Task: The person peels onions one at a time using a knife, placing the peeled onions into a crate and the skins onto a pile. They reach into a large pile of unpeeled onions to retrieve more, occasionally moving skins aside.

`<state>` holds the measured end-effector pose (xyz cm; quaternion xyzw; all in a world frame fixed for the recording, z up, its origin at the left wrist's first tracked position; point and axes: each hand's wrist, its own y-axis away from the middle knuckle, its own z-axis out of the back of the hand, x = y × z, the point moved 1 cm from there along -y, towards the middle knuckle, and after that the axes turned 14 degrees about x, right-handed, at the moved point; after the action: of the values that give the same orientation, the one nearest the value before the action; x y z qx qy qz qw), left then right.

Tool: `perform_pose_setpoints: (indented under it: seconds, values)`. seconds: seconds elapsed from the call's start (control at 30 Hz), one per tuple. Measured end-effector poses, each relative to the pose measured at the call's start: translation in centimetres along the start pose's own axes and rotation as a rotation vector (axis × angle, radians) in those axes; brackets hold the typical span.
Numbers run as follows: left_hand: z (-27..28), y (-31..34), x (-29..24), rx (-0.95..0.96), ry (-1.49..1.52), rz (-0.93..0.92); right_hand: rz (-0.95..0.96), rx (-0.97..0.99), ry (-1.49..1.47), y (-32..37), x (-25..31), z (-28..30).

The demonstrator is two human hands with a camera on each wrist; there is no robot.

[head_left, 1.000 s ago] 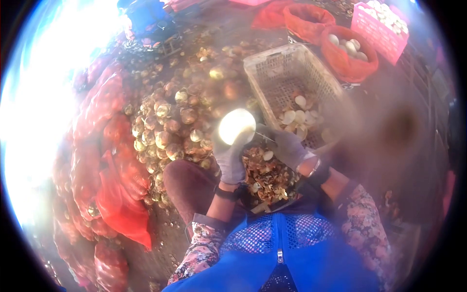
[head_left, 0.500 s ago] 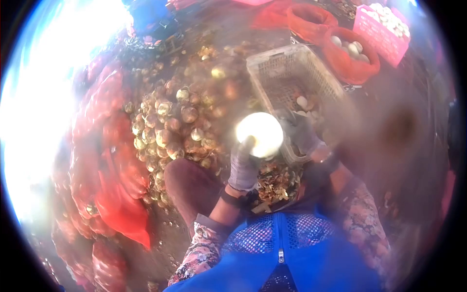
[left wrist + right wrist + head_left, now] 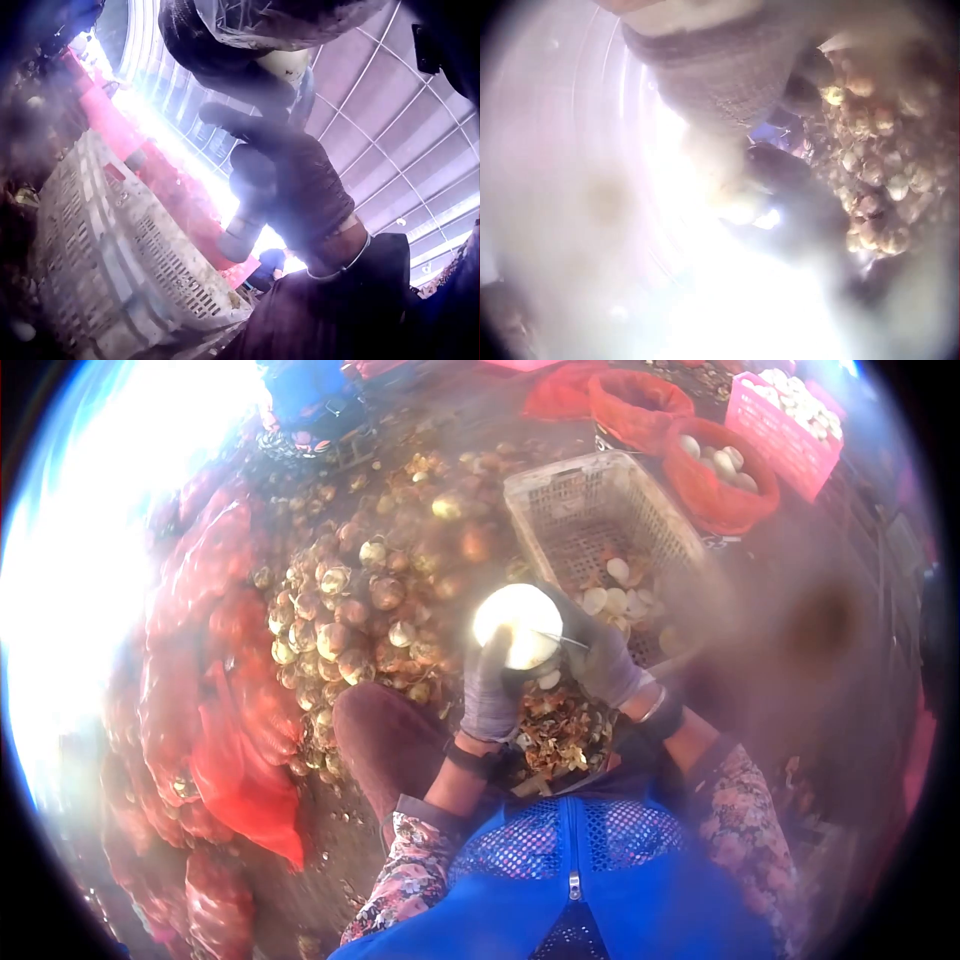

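Observation:
A peeled white onion [image 3: 518, 622], glaring bright, sits in my gloved left hand [image 3: 490, 690], the thumb lying across its near side. My gloved right hand [image 3: 606, 660] is close at the onion's right side and grips a small knife, whose thin blade [image 3: 573, 642] points at the onion; its handle is hidden in the fist. In the left wrist view the right hand [image 3: 300, 180] shows with curled fingers just below the left hand [image 3: 232, 75], and a pale part of the onion [image 3: 289, 65] shows between them. Glare washes out most of the right wrist view.
A pale plastic crate [image 3: 560, 485] with several peeled onions and skins stands ahead. Unpeeled onions [image 3: 335, 640] are heaped to the left, beside red mesh sacks [image 3: 245, 760]. Onion skins [image 3: 560, 735] lie between the knees. Red tubs [image 3: 720, 510] and a pink crate [image 3: 775, 435] stand far right.
The onion went right and nearer, then back slightly left. My right hand moved away toward the crate half a second ago and is now back beside the onion with the knife.

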<state>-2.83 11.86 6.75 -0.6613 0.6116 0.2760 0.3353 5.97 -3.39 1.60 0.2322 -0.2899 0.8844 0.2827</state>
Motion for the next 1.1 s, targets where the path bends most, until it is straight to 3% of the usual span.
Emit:
perform_pose_setpoints:
  seconds: [0.17, 0.33, 0.43, 0.5, 0.7, 0.8, 0.83, 0.97, 1.1]
  values:
    - [0.8, 0.0, 1.0, 0.056, 0.114, 0.055, -0.126, 0.125, -0.505, -1.2, 4.0, 3.7]
    - [1.4, -0.1, 1.4, 0.104, 0.212, 0.113, -0.048, 0.117, -0.333, -1.5, 3.5, 3.9]
    - [0.3, 0.1, 0.3, 0.004, -0.293, -0.001, -0.058, 0.171, -0.266, -1.8, 2.6, 3.7]
    - [-0.3, 0.4, 1.3, -0.015, -0.256, -0.035, -0.166, 0.205, -0.418, -1.4, 1.8, 4.3]
    - [0.7, -0.2, 1.0, -0.022, 0.036, 0.116, 0.077, 0.151, -0.346, -0.8, 1.0, 4.7]
    - [0.9, -0.2, 1.4, -0.048, -0.281, 0.019, -0.023, 0.205, -0.306, -0.8, 4.2, 5.6]
    - [0.1, 0.0, 1.2, -0.071, -0.126, 0.028, -0.018, 0.183, -0.264, -1.0, 4.5, 5.6]
    - [-0.1, -0.1, 0.8, -0.031, -0.274, 0.106, -0.070, 0.182, -0.128, -0.1, 3.3, 5.7]
    - [0.3, -1.1, 0.4, 0.052, -0.272, 0.188, -0.088, 0.095, -0.214, -0.3, 2.8, 6.0]
